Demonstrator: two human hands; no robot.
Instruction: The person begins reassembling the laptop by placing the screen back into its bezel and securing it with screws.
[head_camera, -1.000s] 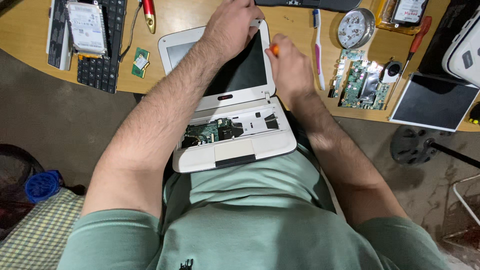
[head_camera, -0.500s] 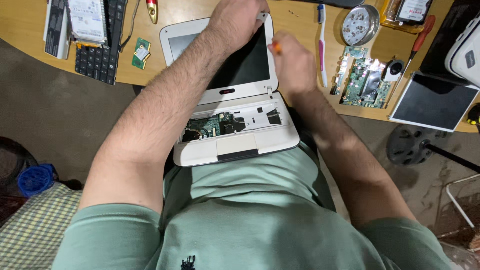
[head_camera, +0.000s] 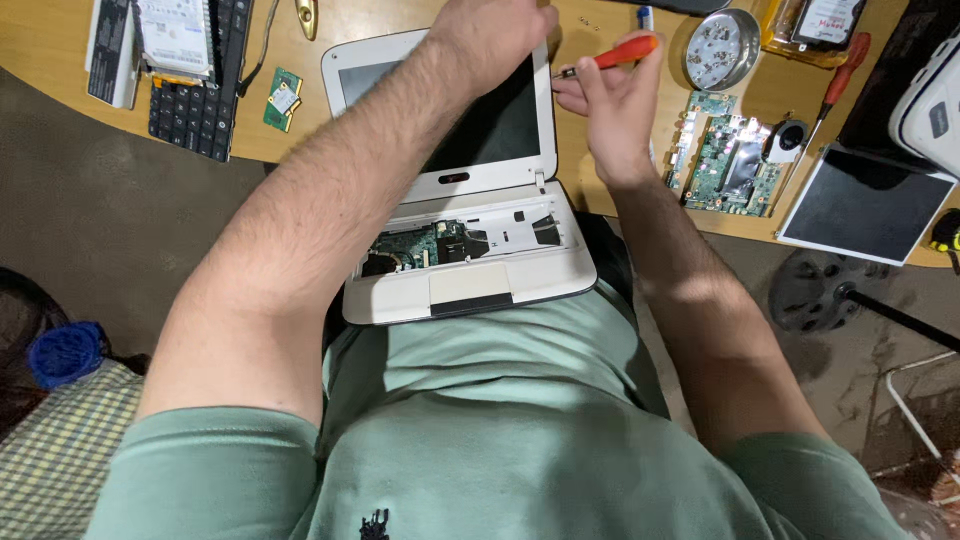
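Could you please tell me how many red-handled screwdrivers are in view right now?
2: one screwdriver held in the right hand beside the laptop's lid; a second screwdriver lying on the desk near the green circuit board. Others may be hidden.

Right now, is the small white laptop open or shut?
Open: the small white laptop has its dark screen raised, its keyboard bay showing circuitry.

Warm overhead light, fairly bright on the wooden desk (head_camera: 60, 60); floor below sits much dimmer. Glare on the round metal tin (head_camera: 722, 48) and the laptop screen (head_camera: 500, 115), which otherwise reads near black. Soft shadow under both forearms. Slight motion blur on the right hand (head_camera: 612, 115). Wide-angle bending at the edges; corners go soft.
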